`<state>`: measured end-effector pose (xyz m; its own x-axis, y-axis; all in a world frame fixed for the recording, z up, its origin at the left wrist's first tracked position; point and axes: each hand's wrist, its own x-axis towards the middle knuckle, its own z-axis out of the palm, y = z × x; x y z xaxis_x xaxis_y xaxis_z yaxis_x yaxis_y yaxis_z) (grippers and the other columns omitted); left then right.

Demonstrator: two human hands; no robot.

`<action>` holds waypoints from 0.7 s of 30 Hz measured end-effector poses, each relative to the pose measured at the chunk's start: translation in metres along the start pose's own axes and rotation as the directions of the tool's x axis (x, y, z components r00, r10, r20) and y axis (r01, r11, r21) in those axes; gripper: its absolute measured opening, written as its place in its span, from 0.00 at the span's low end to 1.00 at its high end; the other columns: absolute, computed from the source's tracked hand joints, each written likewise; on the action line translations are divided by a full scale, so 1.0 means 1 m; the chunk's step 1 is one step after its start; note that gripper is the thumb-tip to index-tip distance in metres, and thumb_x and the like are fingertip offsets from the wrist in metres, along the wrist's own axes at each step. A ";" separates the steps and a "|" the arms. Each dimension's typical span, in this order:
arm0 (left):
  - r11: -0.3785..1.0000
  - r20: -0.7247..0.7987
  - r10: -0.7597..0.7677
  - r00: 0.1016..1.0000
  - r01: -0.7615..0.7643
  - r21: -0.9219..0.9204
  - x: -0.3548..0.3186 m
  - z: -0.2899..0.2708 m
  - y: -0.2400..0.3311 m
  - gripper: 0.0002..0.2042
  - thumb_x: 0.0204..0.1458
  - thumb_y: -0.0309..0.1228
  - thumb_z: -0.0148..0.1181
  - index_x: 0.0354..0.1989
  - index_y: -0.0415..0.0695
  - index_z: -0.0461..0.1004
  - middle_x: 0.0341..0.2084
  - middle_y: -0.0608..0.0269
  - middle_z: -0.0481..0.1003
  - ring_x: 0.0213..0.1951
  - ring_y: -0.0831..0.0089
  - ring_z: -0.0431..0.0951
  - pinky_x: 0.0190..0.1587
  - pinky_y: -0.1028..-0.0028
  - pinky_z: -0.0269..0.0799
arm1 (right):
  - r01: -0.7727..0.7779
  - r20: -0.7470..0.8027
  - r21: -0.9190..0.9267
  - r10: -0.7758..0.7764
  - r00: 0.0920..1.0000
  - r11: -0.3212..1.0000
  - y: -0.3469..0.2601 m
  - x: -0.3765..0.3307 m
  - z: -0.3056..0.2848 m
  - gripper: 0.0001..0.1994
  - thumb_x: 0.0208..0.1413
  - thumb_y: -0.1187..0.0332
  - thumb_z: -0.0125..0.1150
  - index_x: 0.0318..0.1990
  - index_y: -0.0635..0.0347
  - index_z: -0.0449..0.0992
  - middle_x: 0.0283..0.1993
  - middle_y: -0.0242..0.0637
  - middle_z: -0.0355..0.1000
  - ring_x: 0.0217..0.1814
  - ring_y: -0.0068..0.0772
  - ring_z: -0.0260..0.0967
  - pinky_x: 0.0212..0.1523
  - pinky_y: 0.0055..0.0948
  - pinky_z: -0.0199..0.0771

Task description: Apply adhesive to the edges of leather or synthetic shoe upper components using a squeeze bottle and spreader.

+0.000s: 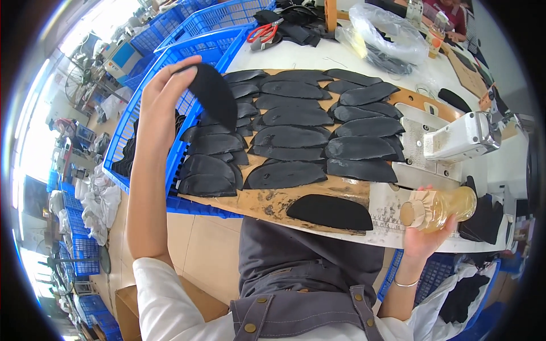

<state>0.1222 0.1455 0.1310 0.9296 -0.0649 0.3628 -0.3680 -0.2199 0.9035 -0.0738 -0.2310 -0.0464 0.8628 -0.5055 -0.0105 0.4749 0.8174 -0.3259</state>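
Observation:
Pinched in my left hand (166, 85), a black curved fabric piece (215, 96) hangs over the left end of the board. My right hand (425, 237) is wrapped round a bottle of yellowish glue-like liquid (446, 209), tipped on its side with its cloth-covered mouth to the left. Rows of dark, shiny half-moon pieces (291, 136) overlap across the brown board (273, 203). One matte black half-moon piece (330, 212) lies apart at the board's front edge, between me and the rows.
A blue crate (122, 153) holding black pieces stands left of the board. A white sewing machine (463, 138) sits at the right. Red-handled scissors (264, 33), dark scraps and a clear plastic bag (389, 34) lie behind. Another person (452, 20) is at the far right.

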 end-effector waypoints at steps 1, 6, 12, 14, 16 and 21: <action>1.000 0.004 0.005 1.000 -0.005 -0.002 0.016 0.001 -0.005 0.16 0.49 0.30 0.55 0.44 0.34 0.72 0.37 0.62 0.74 0.43 0.77 0.70 0.51 0.78 0.59 | 0.006 0.002 0.002 -0.006 1.000 1.000 0.000 -0.001 0.002 0.28 0.53 0.53 0.53 0.58 0.56 0.58 0.55 0.36 0.63 0.64 0.41 0.53 0.68 0.45 0.42; 0.915 -0.118 0.082 0.990 -0.028 0.402 0.098 0.004 -0.050 0.17 0.44 0.39 0.60 0.35 0.37 0.77 0.35 0.59 0.76 0.40 0.74 0.73 0.44 0.75 0.66 | 0.003 0.001 -0.005 -0.003 1.000 1.000 0.004 0.000 0.005 0.27 0.54 0.53 0.52 0.58 0.56 0.59 0.55 0.35 0.64 0.63 0.41 0.55 0.67 0.45 0.45; 0.613 -0.017 0.470 0.883 -0.313 0.725 0.144 0.090 -0.100 0.16 0.35 0.41 0.60 0.26 0.40 0.77 0.30 0.49 0.75 0.36 0.55 0.75 0.41 0.63 0.69 | 0.010 0.041 0.009 -0.011 0.999 1.000 0.004 -0.002 0.006 0.27 0.54 0.53 0.52 0.58 0.55 0.58 0.55 0.35 0.63 0.62 0.40 0.55 0.67 0.45 0.45; 0.584 0.133 0.317 0.939 -0.304 0.753 0.136 0.132 -0.094 0.14 0.36 0.40 0.61 0.23 0.39 0.75 0.32 0.51 0.75 0.39 0.57 0.73 0.44 0.65 0.68 | 0.020 0.047 0.022 -0.021 0.999 1.000 0.003 -0.002 0.005 0.27 0.54 0.54 0.53 0.58 0.55 0.58 0.56 0.35 0.63 0.62 0.40 0.56 0.67 0.45 0.46; 0.529 0.226 0.263 0.938 -0.335 0.780 0.134 0.159 -0.101 0.14 0.35 0.40 0.60 0.21 0.40 0.75 0.30 0.51 0.74 0.38 0.56 0.73 0.44 0.63 0.67 | 0.013 0.057 0.041 -0.015 0.998 0.999 0.005 -0.002 0.005 0.27 0.54 0.54 0.53 0.58 0.56 0.58 0.56 0.35 0.63 0.62 0.40 0.56 0.67 0.44 0.46; 0.465 0.447 0.047 0.893 -0.416 0.782 0.136 0.190 -0.104 0.17 0.37 0.43 0.56 0.26 0.40 0.78 0.32 0.49 0.75 0.41 0.55 0.73 0.45 0.60 0.67 | -0.050 0.143 0.040 0.044 0.989 0.998 0.004 -0.002 0.002 0.27 0.56 0.54 0.50 0.58 0.60 0.59 0.59 0.49 0.59 0.64 0.46 0.53 0.67 0.44 0.45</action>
<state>0.2911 -0.0255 0.0430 0.8225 -0.5033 0.2649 -0.5408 -0.8362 0.0906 -0.0729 -0.2266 -0.0458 0.8987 -0.4245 0.1103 0.4377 0.8519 -0.2873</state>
